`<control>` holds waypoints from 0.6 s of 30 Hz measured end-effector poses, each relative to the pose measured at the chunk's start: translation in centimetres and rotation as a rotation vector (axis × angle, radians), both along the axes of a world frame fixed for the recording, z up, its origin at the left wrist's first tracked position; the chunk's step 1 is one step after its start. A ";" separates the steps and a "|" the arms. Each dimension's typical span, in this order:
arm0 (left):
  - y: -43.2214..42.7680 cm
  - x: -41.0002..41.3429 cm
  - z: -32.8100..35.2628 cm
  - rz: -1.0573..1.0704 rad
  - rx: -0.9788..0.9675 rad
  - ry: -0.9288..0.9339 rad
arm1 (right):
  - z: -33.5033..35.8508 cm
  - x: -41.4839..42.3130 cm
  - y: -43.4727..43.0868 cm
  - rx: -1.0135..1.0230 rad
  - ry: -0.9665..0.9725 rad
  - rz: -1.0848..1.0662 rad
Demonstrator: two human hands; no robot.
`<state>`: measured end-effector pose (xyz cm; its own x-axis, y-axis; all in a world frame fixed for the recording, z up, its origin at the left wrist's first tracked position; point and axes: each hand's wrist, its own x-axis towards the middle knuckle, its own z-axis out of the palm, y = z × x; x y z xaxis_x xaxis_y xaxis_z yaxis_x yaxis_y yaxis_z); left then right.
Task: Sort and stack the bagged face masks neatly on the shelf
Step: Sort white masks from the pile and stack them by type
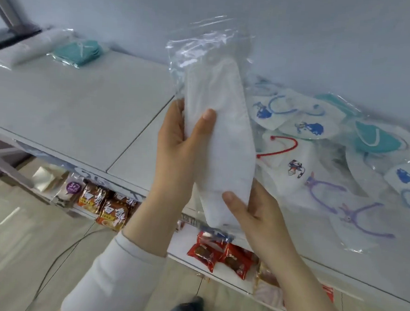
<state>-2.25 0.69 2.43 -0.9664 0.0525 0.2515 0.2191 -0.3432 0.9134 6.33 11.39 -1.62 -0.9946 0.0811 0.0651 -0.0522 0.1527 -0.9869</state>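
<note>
A clear bag of plain white face masks (221, 132) is held upright above the front edge of the white shelf (76, 112). My left hand (179, 143) grips its middle from the left, thumb across the front. My right hand (255, 214) holds its lower end from the right, thumb on the front. On the shelf to the right lies a loose heap of bagged masks (332, 164), some printed, some teal. At the far left of the shelf lie a bag of teal masks (81, 50) and a bag of white masks (27, 48).
The shelf backs onto a pale wall (304, 41). A lower shelf holds snack packets: orange ones (108, 207) at left and red ones (223, 253) below my hands. A cable (66, 255) runs across the floor.
</note>
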 end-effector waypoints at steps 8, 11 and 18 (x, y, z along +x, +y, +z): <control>-13.0 4.6 -5.2 0.287 0.044 -0.266 | -4.3 1.1 -9.1 -0.027 -0.184 0.318; -18.4 6.8 -7.2 0.391 0.106 -0.357 | -5.8 1.6 -13.7 0.003 -0.235 0.453; -32.3 11.0 -13.5 0.598 0.273 -0.615 | -10.7 1.3 -26.3 0.241 -0.421 0.659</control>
<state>8.75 -31.63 -11.04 -0.7811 -0.4885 -0.3889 -0.0694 -0.5510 0.8316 7.60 -14.94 -12.36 -0.7784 -0.4969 -0.3836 0.1626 0.4306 -0.8878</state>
